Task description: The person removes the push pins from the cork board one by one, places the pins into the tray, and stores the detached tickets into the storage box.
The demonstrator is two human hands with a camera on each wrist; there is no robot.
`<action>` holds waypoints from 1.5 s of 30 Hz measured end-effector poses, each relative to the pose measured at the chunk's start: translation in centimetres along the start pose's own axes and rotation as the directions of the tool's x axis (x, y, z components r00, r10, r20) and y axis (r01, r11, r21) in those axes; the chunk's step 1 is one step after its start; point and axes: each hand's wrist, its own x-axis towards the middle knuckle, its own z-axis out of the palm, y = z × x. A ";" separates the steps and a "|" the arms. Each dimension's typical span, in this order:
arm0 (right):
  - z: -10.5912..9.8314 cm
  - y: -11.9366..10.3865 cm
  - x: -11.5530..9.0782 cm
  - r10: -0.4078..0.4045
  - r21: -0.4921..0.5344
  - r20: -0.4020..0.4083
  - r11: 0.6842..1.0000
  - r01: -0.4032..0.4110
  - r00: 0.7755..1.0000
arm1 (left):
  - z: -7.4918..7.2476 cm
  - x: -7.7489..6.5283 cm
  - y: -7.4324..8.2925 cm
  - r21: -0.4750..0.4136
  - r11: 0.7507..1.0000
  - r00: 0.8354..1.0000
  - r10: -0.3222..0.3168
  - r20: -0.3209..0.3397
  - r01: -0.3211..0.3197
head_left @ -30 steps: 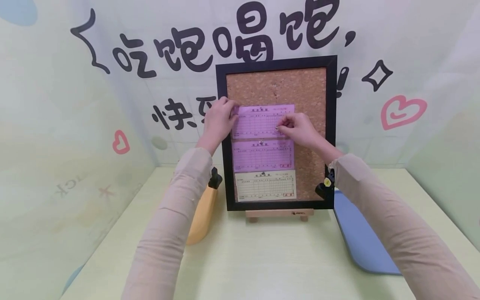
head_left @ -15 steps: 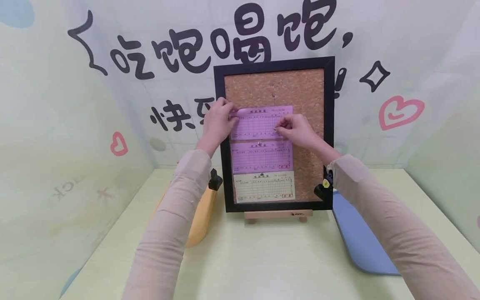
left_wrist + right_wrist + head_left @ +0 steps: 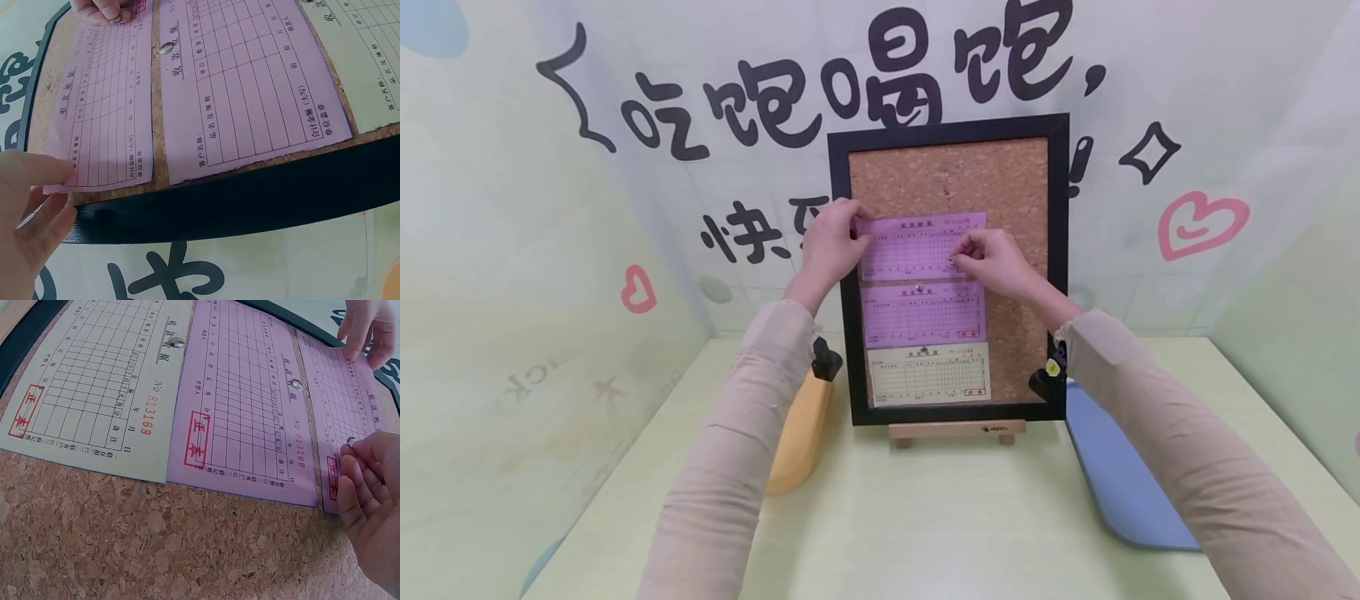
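In the head view, a framed corkboard (image 3: pixel 902 175) holds three receipt slips in a column. My left hand (image 3: pixel 833 243) is at the left edge of the top pink receipt slip (image 3: pixel 902 250); in the left wrist view its thumb (image 3: pixel 44 169) lies over the slip's edge, with curled fingers (image 3: pixel 50 219) on the other side. My right hand (image 3: pixel 997 260) pinches a small metal thumbtack (image 3: pixel 352 442) over the right part of that slip. Below are a second pink slip (image 3: pixel 917 317) and a cream slip (image 3: pixel 917 375), each with a tack near its top.
The corkboard leans on a small wooden stand (image 3: pixel 955 429) on the pale green table (image 3: pixel 925 517). A yellow container (image 3: pixel 801 442) stands left of it, partly behind the left arm. A blue tray (image 3: pixel 1127 475) lies at right. A printed backdrop (image 3: pixel 752 167) rises behind.
My left hand has shifted slightly left along the top pink slip's edge. My right hand keeps its place with the thumbtack. The slips stay where they were.
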 end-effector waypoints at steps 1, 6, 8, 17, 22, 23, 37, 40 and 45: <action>0.0 0.0 0.0 -0.002 0.000 0.001 1.000 0.002 1.000 | 0.0 0.0 0.0 -0.016 1.000 1.000 -0.007 -0.002 0.007; 0.1 0.0 0.0 -0.009 -0.005 0.008 1.000 0.009 1.000 | -0.1 -0.1 -0.1 -0.077 0.996 0.999 -0.032 0.014 0.033; 0.1 0.0 0.0 -0.008 -0.009 0.011 1.000 0.008 1.000 | -0.2 -0.1 -0.1 -0.098 0.994 0.999 -0.042 0.026 0.044; 0.1 -0.1 -0.2 -0.025 -0.032 0.022 0.999 0.025 0.999 | -0.2 -0.4 -0.3 -0.145 0.985 0.995 -0.083 0.051 0.090; 0.2 -0.1 -0.5 -0.025 -0.024 0.012 0.999 0.026 1.000 | -0.2 -0.7 -0.3 -0.120 0.990 0.997 -0.071 0.033 0.074; 0.2 0.0 -0.5 -0.023 -0.023 0.011 0.999 0.024 1.000 | -0.1 -0.8 -0.3 -0.114 0.991 0.997 -0.071 0.031 0.074; 0.1 0.5 -1.9 0.010 -0.007 0.019 1.000 -0.010 1.000 | -0.3 -1.8 -0.1 -0.155 0.987 0.998 -0.050 -0.034 0.044; -0.1 0.6 -2.4 0.014 0.002 0.025 1.000 -0.014 1.000 | -0.4 -2.0 -0.1 -0.176 0.984 0.998 -0.035 -0.051 0.026; -0.6 0.8 -3.6 0.063 -0.010 0.040 0.998 -0.062 0.997 | -0.7 -2.6 -0.4 -0.240 0.971 0.995 -0.021 -0.097 -0.003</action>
